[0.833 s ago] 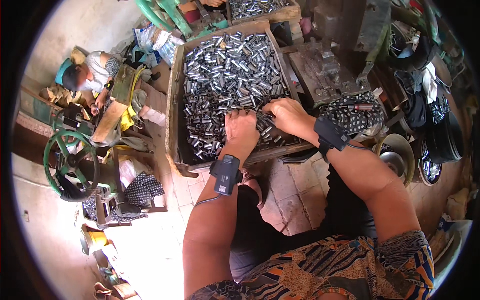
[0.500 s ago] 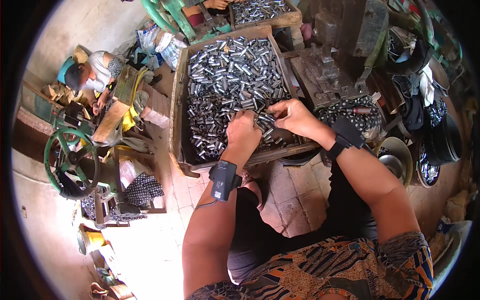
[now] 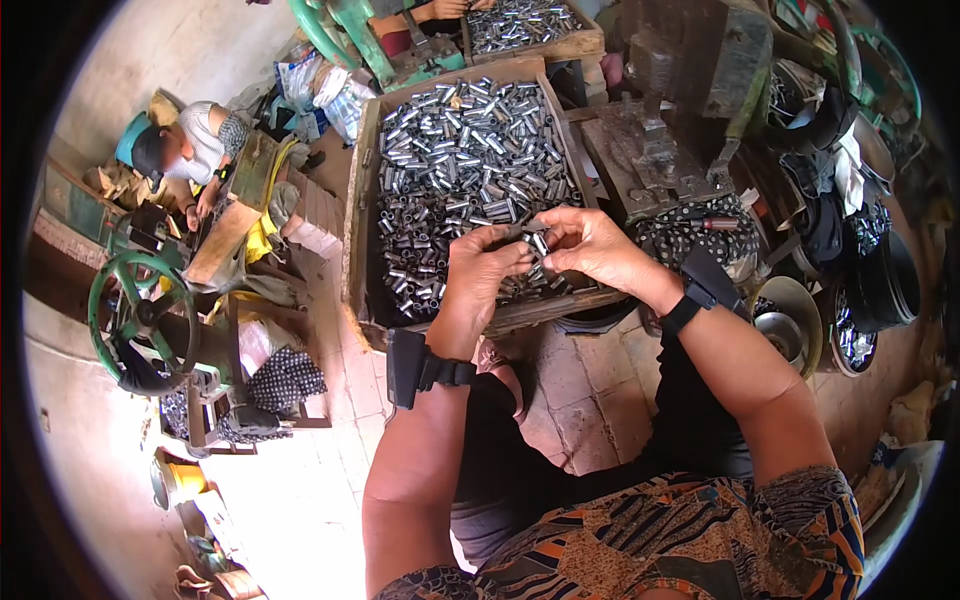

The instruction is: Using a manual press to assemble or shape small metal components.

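Observation:
Over the near end of a wooden crate, my two hands meet with fingertips almost touching. My right hand pinches a short, shiny metal tube. Bent and closed, the fingers of my left hand come up against the tube's left side. A small dark piece shows at those fingertips, too small to name. Loose metal tubes heap up in the crate; many at its near left stand on end with their openings up.
Right of the crate is a heavy metal press with a screwdriver on dotted cloth. Metal bowls and black buckets stand further right. At left are a green handwheel and a seated person; another person's hands show at the top.
Both hands have lifted from the heap and drawn together. My left hand has turned so its fingers face the right hand, and a tube now shows between them.

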Demonstrator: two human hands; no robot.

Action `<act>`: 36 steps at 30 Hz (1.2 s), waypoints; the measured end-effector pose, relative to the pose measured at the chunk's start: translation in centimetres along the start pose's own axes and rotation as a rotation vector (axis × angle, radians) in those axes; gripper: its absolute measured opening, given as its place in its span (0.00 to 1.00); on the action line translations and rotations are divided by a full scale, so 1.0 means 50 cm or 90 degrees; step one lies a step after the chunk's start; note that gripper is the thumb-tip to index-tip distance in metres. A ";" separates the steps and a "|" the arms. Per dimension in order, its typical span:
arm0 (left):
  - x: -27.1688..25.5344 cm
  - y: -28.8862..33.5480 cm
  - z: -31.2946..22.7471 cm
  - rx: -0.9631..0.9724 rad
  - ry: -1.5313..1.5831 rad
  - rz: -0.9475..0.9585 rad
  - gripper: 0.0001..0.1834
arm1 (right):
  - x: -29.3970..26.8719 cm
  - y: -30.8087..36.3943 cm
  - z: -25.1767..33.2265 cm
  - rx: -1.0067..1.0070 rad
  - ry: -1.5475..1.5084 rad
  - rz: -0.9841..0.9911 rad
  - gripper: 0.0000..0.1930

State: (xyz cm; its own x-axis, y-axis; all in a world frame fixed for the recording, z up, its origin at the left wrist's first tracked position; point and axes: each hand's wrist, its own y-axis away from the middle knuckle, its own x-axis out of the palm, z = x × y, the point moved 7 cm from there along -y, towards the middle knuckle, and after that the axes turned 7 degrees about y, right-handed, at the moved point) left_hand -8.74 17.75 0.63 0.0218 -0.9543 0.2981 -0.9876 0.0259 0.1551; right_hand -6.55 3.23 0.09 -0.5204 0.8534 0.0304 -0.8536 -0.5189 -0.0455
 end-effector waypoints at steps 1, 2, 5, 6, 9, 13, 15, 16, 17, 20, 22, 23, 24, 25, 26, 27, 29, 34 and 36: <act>0.006 0.002 -0.003 0.002 0.005 0.002 0.12 | 0.005 0.005 0.003 -0.014 0.026 0.010 0.23; 0.010 0.004 -0.005 0.004 0.010 0.003 0.13 | 0.009 0.008 0.007 -0.027 0.053 0.020 0.23; 0.022 0.003 -0.001 0.018 -0.064 0.060 0.15 | 0.010 0.010 0.012 -0.013 0.049 0.019 0.21; 0.020 0.001 0.001 0.018 -0.065 0.061 0.15 | 0.008 0.011 0.012 0.003 0.057 0.013 0.21; 0.025 -0.002 0.006 0.011 -0.091 0.088 0.15 | 0.005 0.014 -0.001 -0.022 0.062 0.027 0.18; 0.038 0.003 0.018 -0.016 -0.169 0.168 0.13 | 0.006 0.013 0.008 -0.070 0.095 0.028 0.15; 0.045 0.005 0.022 -0.036 -0.169 0.192 0.12 | -0.006 0.016 0.016 -0.063 0.070 0.008 0.13; 0.050 0.006 0.018 -0.033 -0.175 0.173 0.09 | -0.011 0.016 0.019 -0.062 0.072 0.005 0.13; 0.053 0.005 0.015 -0.030 -0.181 0.154 0.07 | -0.020 0.016 0.019 -0.049 0.071 -0.017 0.13; 0.039 0.001 0.019 -0.038 -0.206 0.113 0.06 | -0.031 0.016 0.025 -0.050 0.086 -0.055 0.10; 0.036 -0.001 0.011 -0.018 -0.187 0.080 0.05 | -0.046 0.016 0.024 -0.018 0.047 -0.102 0.09; 0.031 -0.002 0.004 0.002 -0.167 0.046 0.05 | -0.054 0.020 0.030 -0.023 0.018 -0.115 0.08; 0.029 -0.001 0.003 0.003 -0.168 0.045 0.05 | -0.055 0.022 0.036 -0.024 0.017 -0.114 0.08; 0.024 0.000 -0.002 0.017 -0.120 0.026 0.06 | -0.061 0.024 0.039 -0.019 -0.022 -0.128 0.08; 0.018 0.002 -0.007 0.031 -0.072 0.007 0.06 | -0.067 0.026 0.039 -0.015 -0.061 -0.141 0.08; 0.022 0.002 -0.008 0.031 -0.072 0.008 0.06 | -0.074 0.027 0.038 -0.024 -0.059 -0.147 0.08; 0.022 0.004 -0.017 0.056 0.021 -0.027 0.06 | -0.079 0.027 0.031 -0.023 -0.065 -0.159 0.08; 0.027 0.009 -0.014 0.038 0.080 -0.025 0.07 | -0.070 0.031 0.034 -0.033 -0.073 -0.195 0.07; 0.031 0.009 -0.016 0.037 0.096 -0.027 0.07 | -0.069 0.026 0.022 -0.016 -0.109 -0.205 0.08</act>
State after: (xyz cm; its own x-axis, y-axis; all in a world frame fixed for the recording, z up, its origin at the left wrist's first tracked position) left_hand -9.03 16.49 1.92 0.0828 -0.8982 0.4317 -0.9925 -0.0350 0.1174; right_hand -5.90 -0.43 1.02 -0.2236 0.9511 0.2133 -0.9745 -0.2223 -0.0303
